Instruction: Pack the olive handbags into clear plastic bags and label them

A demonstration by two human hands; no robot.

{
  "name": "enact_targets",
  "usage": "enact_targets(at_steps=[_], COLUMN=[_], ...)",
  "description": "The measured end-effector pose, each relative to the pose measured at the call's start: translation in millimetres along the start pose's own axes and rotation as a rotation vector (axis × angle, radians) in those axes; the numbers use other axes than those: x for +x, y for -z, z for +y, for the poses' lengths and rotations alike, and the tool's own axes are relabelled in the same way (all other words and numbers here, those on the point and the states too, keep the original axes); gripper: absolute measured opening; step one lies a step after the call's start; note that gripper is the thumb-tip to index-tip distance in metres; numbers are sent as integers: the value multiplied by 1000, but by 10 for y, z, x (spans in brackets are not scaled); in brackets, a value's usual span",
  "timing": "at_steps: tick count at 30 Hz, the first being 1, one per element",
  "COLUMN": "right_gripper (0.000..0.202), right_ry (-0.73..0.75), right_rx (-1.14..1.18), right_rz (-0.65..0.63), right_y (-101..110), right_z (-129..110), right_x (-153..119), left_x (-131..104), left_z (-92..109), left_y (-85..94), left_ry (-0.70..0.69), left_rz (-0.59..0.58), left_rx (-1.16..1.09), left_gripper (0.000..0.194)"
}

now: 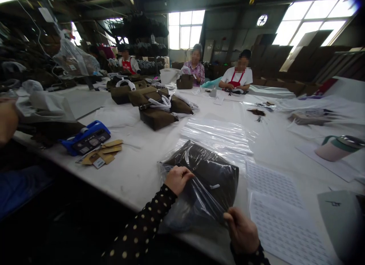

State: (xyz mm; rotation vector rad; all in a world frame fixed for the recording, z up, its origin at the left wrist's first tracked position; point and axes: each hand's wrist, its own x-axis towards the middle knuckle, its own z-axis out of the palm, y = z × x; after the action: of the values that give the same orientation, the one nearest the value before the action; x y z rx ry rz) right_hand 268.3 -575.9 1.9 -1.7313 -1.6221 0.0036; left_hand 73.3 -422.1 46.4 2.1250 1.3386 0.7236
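1. Glare and creases in the clear plastic bag veil much of the dark brown handbag inside; where its near edge ends is hard to make out.
2. The left hand is mostly closed, thumb and forefinger pinching the film above the handbag; its other fingers are partly hidden.
3. The right hand is curled too, pinching the film by the near right corner, lower fingers tucked from sight.
4. At the left edge, a co-worker's hand is blurred and cut off; I cannot tell what it holds.
5. Print on the paper sheets is too small to read.
6. The handbag lies on the white table, close to its near edge, beside those sheets. It looks boxy and smooth, with a small white-wrapped tab toward the right. Shiny streaks fan across the film between both hands.
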Motion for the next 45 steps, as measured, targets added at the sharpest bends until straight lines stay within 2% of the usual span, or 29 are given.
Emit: enact_targets(at_steps=[3, 5, 8, 9, 10, 11, 13, 15, 18, 22, 24, 27, 29, 31, 33, 35, 38, 41, 43, 45], right_gripper=[45, 48, 51, 51, 51, 52, 52, 53, 53, 50, 43, 31, 30, 36, 44, 46, 41, 29, 22, 24], right_ry=[-35, -71, -73, -69, -66, -64, -66, -74, -114, -173, -54, 299, 488, 561, 552, 491, 415, 295, 77, -283], right_rx=[-93, -158, -220, -231, -235, -230, -215, -209, -250, -286, -276, -214, -195, -247, -316, -334, -241, -35, 34, 40], right_rz=[-68, -73, -73, -77, -81, -86, -94, -106, -142, -161, -60, 80, 13, -108, -196, -198, -97, 54, 216, 520], right_y=[-13, -19, -30, -34, -37, -40, -43, -42, -38, 5, 39, 18, -96, -269, -417, -449, -187, 360, 798, 1255], right_z=[-49, -61, -58, -54, -49, -47, -49, -61, -77, -66, -86, -208, -322, -416, -470, -476, -322, 156, 634, 1151], right_x=[101, 157, 188, 187, 182, 176, 168, 176, 212, 264, 294, 377, 476, 611, 763, 889, 915, 688, 432, 150], left_x=[119, 101, -202, -367, -543, -712, -963, -1039, -907, -727, -715, -734, -740, -733, -717, -699, -681, -680, -676, -654], left_z=[-85, -62, 144, 239, 327, 397, 441, 346, 65, -197, -233, -240, -246, -258, -268, -274, -274, -273, -282, -307], left_y=[20, 125, 309, 327, 305, 239, 0, -294, -608, -707, -720, -762, -789, -801, -803, -804, -809, -813, -815, -823], left_ry=[25, 16, -94, -160, -217, -275, -455, -451, -344, -243, -211, -182, -168, -157, -142, -123, -105, -102, -105, -106], left_rz=[-89, -78, 154, 255, 296, 284, 224, 219, 226, 229, 216, 190, 189, 183, 179, 194, 199, 182, 187, 201], left_rx=[1, -9, -11, -5, 2, 20, 145, 297, 446, 519, 537, 534, 525, 520, 517, 509, 490, 445, 409, 377], left_gripper=[22, 19, 25, 28, 27, 28, 39, 48, 55, 64, 66, 66, 62, 58, 57, 57, 60, 60, 59, 59])
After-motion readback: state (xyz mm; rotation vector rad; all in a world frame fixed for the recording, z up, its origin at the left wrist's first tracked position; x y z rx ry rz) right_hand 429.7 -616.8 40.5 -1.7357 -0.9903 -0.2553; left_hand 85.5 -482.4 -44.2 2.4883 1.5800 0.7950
